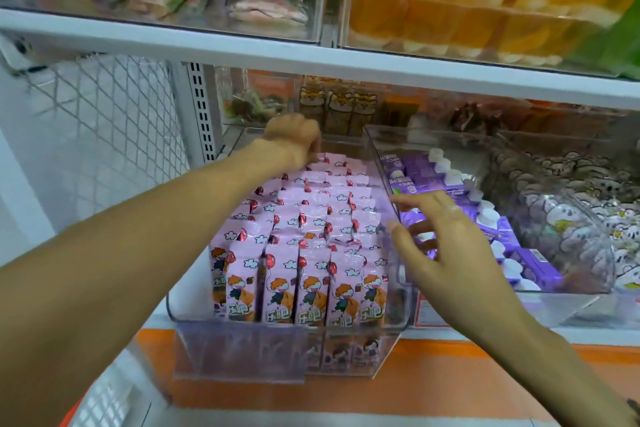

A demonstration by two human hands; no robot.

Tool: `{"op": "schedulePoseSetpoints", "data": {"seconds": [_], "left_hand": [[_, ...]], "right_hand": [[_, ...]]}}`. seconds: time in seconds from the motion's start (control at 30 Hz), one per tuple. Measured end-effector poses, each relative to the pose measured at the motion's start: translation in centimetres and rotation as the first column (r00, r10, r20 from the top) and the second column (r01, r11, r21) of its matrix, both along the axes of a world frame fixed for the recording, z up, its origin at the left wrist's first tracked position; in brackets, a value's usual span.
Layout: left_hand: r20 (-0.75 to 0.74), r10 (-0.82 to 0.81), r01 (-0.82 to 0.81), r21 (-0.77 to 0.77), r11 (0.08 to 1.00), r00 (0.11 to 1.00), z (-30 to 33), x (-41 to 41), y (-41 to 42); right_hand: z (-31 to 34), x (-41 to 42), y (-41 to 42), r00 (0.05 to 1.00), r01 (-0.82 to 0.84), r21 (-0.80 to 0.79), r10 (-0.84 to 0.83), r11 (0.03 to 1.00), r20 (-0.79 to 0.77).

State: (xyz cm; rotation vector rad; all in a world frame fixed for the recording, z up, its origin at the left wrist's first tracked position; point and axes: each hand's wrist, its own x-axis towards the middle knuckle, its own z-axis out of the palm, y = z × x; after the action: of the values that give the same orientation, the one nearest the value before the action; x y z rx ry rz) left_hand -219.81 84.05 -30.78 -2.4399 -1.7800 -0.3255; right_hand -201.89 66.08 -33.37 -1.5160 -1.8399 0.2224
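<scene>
The clear bin (225,347) is open on top, but pink packets (311,229) fill it wall to wall. The white shelf (242,52) overhead narrows the gap at its back. The purple-box bin (375,146) stands tight on the right. On the left there is room up to the slotted post (201,107).

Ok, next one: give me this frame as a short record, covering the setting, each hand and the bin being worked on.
setting: shop shelf, clear bins side by side
worked bin: clear bin, packed with rows of upright pink packets
left hand: at the back row, fingers curled down onto the packets; grip hidden
right hand: fingers spread, over the bin's right wall; contact unclear
neighbour: purple boxes in the next bin to the right
</scene>
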Motion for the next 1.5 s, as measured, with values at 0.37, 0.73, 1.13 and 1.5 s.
{"op": "schedulePoseSetpoints", "data": {"seconds": [0.37,0.73,1.13,1.5], "left_hand": [[0.945,0.038,-0.020,-0.033,0.999,0.324,2.0,-1.4,-2.5],[0.990,-0.104,0.037,0.101,0.994,0.100,1.5,-3.5,-17.7],[0.936,-0.162,0.208,0.099,0.973,0.312,-2.2,-3.8,-19.8],[0.854,-0.247,0.231,0.154,0.961,0.459,-3.1,-3.1,-19.7]], "right_hand": [[0.1,-0.1,0.0,1.000,0.015,0.022,-0.015,1.000,-0.028],[2.3,-5.0,-2.6,0.917,-0.320,0.009,0.312,0.947,-0.246],[1.1,-5.7,-2.0,0.661,-0.414,-0.244,0.105,0.877,-0.743],[1.7,-6.3,-2.6,0.588,-0.487,-0.142,0.203,0.862,-0.782]]}}
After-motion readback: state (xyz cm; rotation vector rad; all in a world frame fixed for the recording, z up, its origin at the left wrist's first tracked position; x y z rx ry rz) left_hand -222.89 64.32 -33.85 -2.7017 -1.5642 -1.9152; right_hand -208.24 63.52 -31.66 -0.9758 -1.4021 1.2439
